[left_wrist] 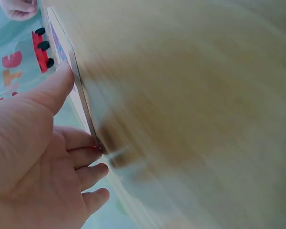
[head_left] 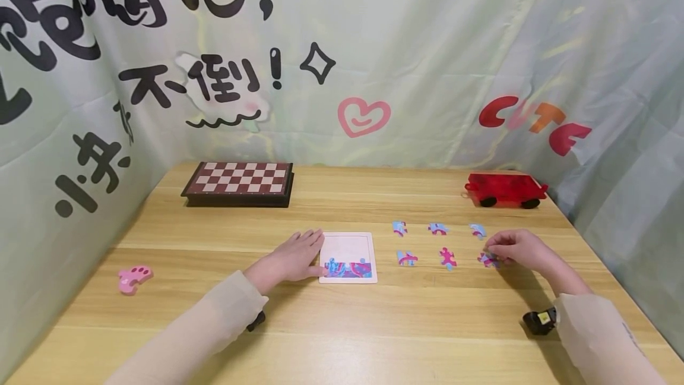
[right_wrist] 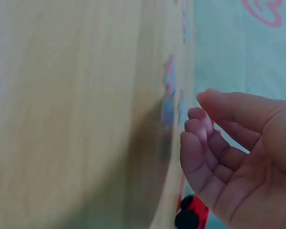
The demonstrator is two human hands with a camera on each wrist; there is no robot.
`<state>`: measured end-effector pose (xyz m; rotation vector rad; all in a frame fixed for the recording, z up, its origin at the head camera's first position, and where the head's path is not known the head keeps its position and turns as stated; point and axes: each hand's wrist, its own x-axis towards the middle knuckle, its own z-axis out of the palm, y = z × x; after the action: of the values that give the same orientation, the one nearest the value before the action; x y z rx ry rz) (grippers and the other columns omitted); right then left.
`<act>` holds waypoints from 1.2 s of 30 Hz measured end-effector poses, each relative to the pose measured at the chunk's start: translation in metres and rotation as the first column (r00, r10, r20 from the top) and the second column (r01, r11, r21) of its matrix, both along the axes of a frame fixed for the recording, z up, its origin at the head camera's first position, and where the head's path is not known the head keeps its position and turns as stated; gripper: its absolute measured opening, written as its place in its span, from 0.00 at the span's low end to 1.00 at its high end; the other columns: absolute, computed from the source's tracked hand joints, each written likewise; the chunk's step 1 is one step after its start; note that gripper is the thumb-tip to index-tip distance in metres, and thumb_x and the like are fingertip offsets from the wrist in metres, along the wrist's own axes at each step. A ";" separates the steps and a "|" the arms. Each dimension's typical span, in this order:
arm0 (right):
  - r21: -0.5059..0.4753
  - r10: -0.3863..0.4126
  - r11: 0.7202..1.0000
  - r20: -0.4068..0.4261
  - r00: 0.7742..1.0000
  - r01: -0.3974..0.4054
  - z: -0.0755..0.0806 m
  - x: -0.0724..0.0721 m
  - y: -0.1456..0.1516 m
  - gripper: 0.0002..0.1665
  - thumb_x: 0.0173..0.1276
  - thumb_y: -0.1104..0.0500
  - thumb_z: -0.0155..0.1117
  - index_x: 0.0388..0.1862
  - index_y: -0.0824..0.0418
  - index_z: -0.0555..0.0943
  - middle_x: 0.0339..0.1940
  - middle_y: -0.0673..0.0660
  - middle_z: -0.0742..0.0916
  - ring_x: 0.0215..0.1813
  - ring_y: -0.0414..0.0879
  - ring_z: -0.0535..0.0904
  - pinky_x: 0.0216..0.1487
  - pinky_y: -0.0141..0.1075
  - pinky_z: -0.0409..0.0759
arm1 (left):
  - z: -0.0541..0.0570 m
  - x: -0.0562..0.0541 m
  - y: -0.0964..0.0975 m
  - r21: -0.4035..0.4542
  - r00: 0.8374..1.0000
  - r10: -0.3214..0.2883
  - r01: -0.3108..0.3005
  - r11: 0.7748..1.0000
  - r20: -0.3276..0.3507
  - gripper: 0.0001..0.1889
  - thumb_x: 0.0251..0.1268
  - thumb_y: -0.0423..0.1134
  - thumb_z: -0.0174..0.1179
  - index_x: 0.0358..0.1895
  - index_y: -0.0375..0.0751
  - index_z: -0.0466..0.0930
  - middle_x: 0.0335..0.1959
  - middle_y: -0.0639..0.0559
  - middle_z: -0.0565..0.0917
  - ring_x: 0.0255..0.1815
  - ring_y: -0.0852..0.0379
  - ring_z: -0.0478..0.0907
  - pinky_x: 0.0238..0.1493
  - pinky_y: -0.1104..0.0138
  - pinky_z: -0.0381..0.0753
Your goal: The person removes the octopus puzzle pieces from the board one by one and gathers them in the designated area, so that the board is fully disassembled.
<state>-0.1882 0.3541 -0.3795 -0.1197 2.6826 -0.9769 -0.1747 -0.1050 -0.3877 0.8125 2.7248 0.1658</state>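
Observation:
My left hand (head_left: pixel 295 255) rests at the left edge of a small white-framed puzzle tray (head_left: pixel 347 240), its thumb on the lower left corner. Joined blue and pink jigsaw pieces (head_left: pixel 350 270) fill the tray's bottom strip. Over to the right, my right hand (head_left: pixel 517 248) hovers with bent fingers just above a blue and pink jigsaw piece (head_left: pixel 488 259). In the right wrist view its thumb and fingertips (right_wrist: pixel 199 113) are close together, and nothing shows between them. Several other loose pieces, such as a pink one (head_left: pixel 447 258), lie in two rows between tray and hand.
A folded chessboard (head_left: pixel 240 183) lies at the back left. At the back right stands a red toy wagon (head_left: pixel 504 189) with black wheels. A pink paw-shaped object (head_left: pixel 135 278) is near the left edge. Printed curtains (head_left: pixel 427 64) surround the table.

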 end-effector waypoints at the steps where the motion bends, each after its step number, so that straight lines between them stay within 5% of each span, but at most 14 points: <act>1: 0.005 0.009 1.000 -0.014 1.000 -0.009 0.002 0.000 -0.003 0.15 0.67 0.58 0.59 0.41 0.71 0.79 0.25 0.54 0.78 0.28 0.48 0.72 0.27 0.35 0.73 | 0.000 0.000 0.000 0.003 1.000 -0.002 0.002 1.000 0.000 0.41 0.64 0.58 0.51 0.68 0.29 0.53 0.71 0.38 0.52 0.70 0.43 0.47 0.68 0.52 0.45; 14: -0.137 0.183 0.969 -0.154 0.971 -0.205 0.023 -0.005 -0.082 0.18 0.68 0.57 0.57 0.46 0.71 0.78 0.32 0.61 0.82 0.31 0.54 0.76 0.33 0.44 0.78 | -0.003 -0.003 -0.001 0.002 0.998 -0.049 0.049 0.999 -0.031 0.41 0.64 0.58 0.50 0.69 0.30 0.52 0.71 0.39 0.51 0.71 0.45 0.46 0.68 0.54 0.45; 24: -0.130 0.418 0.881 -0.234 0.878 -0.454 0.017 -0.010 -0.168 0.09 0.65 0.64 0.59 0.40 0.69 0.80 0.31 0.57 0.84 0.28 0.41 0.74 0.28 0.32 0.76 | -0.002 0.000 -0.006 0.016 0.998 -0.056 0.056 0.998 -0.003 0.45 0.60 0.62 0.51 0.70 0.32 0.50 0.72 0.41 0.50 0.71 0.46 0.45 0.69 0.55 0.43; 36: -0.072 0.573 0.798 -0.215 0.791 -0.598 0.001 -0.003 -0.245 0.10 0.60 0.68 0.64 0.41 0.66 0.79 0.24 0.47 0.79 0.26 0.39 0.74 0.30 0.30 0.75 | -0.001 0.002 -0.007 0.039 0.999 -0.051 0.051 0.998 0.016 0.46 0.57 0.62 0.55 0.69 0.30 0.53 0.71 0.40 0.51 0.71 0.46 0.46 0.69 0.55 0.44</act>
<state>-0.1909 0.1094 -0.3786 -1.0571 2.4529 -0.9619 -0.1726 -0.1124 -0.3890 0.8861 2.6901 0.2141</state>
